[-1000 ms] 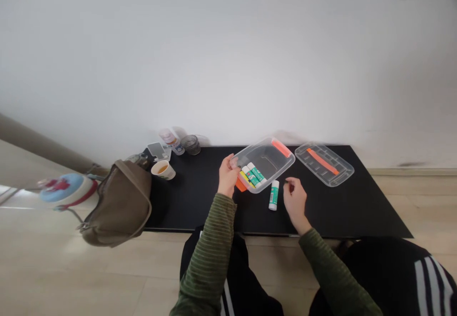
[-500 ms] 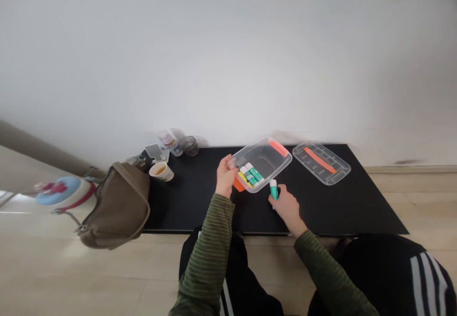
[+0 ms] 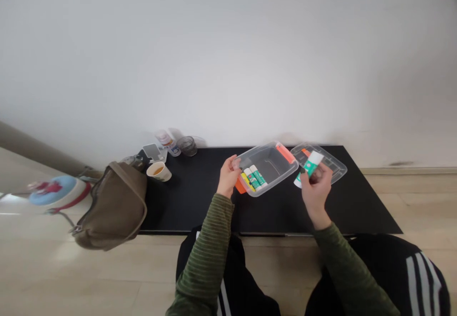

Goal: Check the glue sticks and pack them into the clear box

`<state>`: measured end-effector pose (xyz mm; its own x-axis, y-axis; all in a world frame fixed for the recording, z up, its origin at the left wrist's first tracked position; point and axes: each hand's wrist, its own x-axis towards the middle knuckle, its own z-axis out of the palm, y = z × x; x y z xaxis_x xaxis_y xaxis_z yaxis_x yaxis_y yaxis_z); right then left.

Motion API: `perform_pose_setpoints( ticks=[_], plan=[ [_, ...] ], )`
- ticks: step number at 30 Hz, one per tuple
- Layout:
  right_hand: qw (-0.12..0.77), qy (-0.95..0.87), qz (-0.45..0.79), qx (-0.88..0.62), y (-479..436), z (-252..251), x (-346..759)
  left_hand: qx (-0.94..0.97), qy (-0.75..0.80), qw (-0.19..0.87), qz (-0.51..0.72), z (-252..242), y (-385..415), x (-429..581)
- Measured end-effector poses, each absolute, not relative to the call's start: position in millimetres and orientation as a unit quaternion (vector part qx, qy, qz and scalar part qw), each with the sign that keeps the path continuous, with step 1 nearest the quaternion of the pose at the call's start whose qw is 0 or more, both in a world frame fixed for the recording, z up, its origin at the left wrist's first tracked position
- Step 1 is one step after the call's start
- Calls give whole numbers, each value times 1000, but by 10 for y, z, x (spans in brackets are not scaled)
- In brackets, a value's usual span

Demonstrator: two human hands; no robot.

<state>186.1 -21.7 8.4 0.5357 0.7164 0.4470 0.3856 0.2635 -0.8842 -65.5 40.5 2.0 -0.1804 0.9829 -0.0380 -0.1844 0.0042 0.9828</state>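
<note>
Two glue sticks (image 3: pixel 259 177) in box (image 3: pixel 272 164), left hand (image 3: pixel 227 178) grips it; third stick (image 3: pixel 311 164) outside, pinched in right hand (image 3: pixel 317 193); lid (image 3: pixel 336 166) off, far right.

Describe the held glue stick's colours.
The glue stick in the right hand is green and white, clearest in the head view.
</note>
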Motion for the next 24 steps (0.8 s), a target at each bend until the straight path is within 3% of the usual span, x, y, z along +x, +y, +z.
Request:
perform_pose_setpoints(
  ticks=[4,10,14,17,24],
  plan=[
    [524,-619,154,-564,-75,466,1778,406,481,535,563,7,386,-620],
    [144,-750,142,-629,11,514,1638,429,449,584,522,7,363,-561],
    [-25,-727,156,-668,97,428,1623,443,427,612,497,3,348,-499],
    [-94,-707,170,-680,167,330,1602,446,430,623,479,-7,336,-451],
    [-149,-700,197,-670,264,142,1543,452,431,626,466,-23,333,-417]
  ],
)
